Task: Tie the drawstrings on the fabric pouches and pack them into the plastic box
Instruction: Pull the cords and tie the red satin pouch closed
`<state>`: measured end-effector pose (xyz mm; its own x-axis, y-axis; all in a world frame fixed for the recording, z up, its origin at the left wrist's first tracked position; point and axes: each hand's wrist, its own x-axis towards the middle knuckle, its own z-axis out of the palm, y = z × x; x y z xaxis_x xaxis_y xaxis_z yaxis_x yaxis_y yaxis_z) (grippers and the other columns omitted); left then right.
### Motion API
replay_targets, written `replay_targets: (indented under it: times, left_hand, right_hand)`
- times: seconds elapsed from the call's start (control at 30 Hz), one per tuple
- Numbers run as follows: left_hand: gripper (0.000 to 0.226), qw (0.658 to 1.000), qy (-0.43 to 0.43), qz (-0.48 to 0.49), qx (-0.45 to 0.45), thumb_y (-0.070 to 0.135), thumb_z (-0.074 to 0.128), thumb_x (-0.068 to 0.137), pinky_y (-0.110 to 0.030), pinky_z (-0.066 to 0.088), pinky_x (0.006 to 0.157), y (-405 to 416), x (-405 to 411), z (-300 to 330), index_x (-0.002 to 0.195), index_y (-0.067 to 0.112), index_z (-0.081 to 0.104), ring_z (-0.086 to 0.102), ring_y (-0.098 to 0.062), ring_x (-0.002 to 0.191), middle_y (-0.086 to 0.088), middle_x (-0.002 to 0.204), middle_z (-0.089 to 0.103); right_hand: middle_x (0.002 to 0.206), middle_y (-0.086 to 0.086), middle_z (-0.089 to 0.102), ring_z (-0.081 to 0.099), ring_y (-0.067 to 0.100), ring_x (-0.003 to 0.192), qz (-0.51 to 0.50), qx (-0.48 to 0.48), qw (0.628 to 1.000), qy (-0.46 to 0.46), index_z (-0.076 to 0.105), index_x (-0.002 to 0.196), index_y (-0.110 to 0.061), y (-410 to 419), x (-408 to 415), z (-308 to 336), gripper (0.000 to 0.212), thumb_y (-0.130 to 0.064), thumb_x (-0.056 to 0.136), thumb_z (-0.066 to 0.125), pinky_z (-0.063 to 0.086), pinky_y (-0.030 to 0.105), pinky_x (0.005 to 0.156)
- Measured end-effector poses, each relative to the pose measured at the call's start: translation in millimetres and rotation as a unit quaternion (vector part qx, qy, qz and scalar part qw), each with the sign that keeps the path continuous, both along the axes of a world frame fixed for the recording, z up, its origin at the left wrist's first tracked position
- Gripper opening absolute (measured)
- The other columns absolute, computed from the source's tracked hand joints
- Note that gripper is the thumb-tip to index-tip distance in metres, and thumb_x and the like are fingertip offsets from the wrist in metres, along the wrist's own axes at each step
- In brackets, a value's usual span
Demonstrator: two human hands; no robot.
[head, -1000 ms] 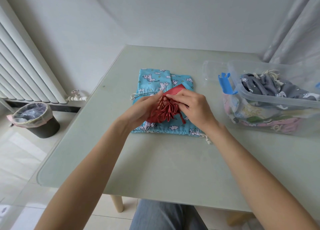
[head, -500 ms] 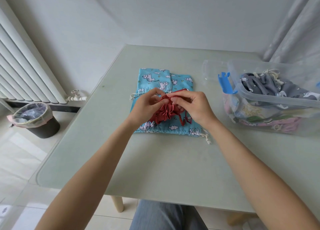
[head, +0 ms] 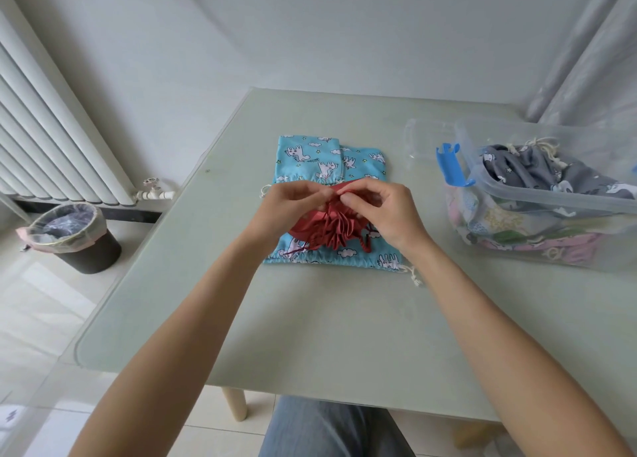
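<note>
Both hands meeting over the surface, left hand and right hand each pinching the drawstring of the gathered red pouch in a tight grip, pouch resting on blue pouches, plastic box sitting off right, holding packed pouches.

Pale green table, blue pouches, plastic box

The plastic box runs off the right edge, and both hands' fingertips hide the red pouch's drawstring where they meet.
</note>
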<state>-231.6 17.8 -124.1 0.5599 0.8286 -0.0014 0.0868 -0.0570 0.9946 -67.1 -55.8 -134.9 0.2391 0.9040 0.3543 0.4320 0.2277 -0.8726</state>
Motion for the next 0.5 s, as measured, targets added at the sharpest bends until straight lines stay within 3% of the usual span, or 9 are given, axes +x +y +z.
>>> replay_targets:
  times: [0.1,0.2,0.37,0.5]
  left_hand:
    - [0.007,0.999,-0.025,0.014,-0.020,0.015,0.073,0.078,-0.026,0.049,0.072,2.3,-1.3,-2.0,0.085,0.015,0.073,0.062,-0.016,0.068,0.000,0.072,0.071]
    - [0.015,0.999,-0.039,0.013,-0.033,0.012,0.076,0.074,-0.027,0.050,0.071,1.9,-6.2,-3.9,0.087,0.016,0.071,0.061,-0.019,0.068,-0.007,0.075,0.072]
    - [0.014,0.999,0.000,0.008,0.035,0.008,0.071,0.079,-0.013,0.049,0.067,-2.7,-13.6,-13.6,0.091,0.015,0.072,0.063,-0.002,0.062,0.007,0.067,0.071]
    - [0.010,0.995,0.029,0.025,0.092,0.008,0.068,0.083,-0.016,0.050,0.063,-4.8,-18.7,-19.0,0.087,0.015,0.073,0.062,-0.006,0.062,0.007,0.068,0.071]
  right_hand:
    - [0.085,0.002,0.072,0.066,0.008,0.069,0.015,0.007,0.999,0.032,0.072,0.097,-0.013,-3.2,-0.7,0.3,0.015,-0.008,0.083,0.068,0.054,0.020,0.065]
    - [0.080,-0.003,0.073,0.066,0.006,0.066,0.005,0.007,0.997,0.076,0.072,0.097,-0.015,-8.9,-1.6,-4.1,0.017,-0.010,0.082,0.069,0.052,0.016,0.066]
    - [0.071,-0.006,0.073,0.067,0.009,0.068,-0.024,0.005,0.989,0.146,0.073,0.087,-0.020,-18.6,-5.1,-12.4,0.014,-0.007,0.084,0.066,0.054,0.020,0.069]
    - [0.070,-0.001,0.072,0.068,0.014,0.067,-0.038,-0.017,0.978,0.206,0.072,0.085,-0.014,-22.5,-7.1,-11.5,0.011,-0.006,0.085,0.064,0.057,0.024,0.069]
